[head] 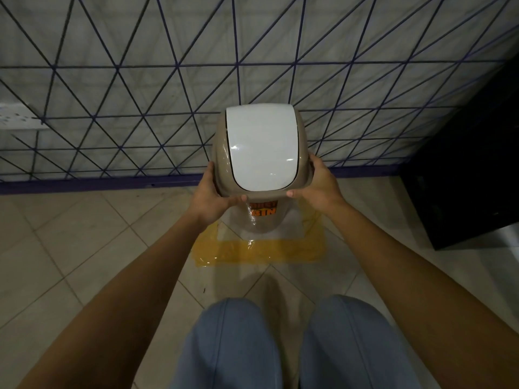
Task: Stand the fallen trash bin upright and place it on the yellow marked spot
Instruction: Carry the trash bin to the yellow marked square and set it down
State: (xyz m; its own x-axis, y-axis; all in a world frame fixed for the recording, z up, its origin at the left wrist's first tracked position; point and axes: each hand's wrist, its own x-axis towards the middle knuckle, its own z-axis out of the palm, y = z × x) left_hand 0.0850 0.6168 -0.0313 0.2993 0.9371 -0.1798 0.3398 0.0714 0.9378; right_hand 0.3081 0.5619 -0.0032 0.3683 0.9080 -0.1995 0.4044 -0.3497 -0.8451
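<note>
While your left hand (pixel 209 199) and right hand (pixel 318 186) clamp the top of the trash bin (pixel 259 153), it stands upright at frame centre, inside the yellow marked spot (pixel 258 249); cannot tell if its base touches the floor (pixel 84 248). Left: release

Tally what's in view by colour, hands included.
Beige with white lid: 1, the trash bin
Yellow: 1, the marked spot
Black: 1, the cabinet
Bare hands: 2, left hand and right hand
Total: 5
</note>
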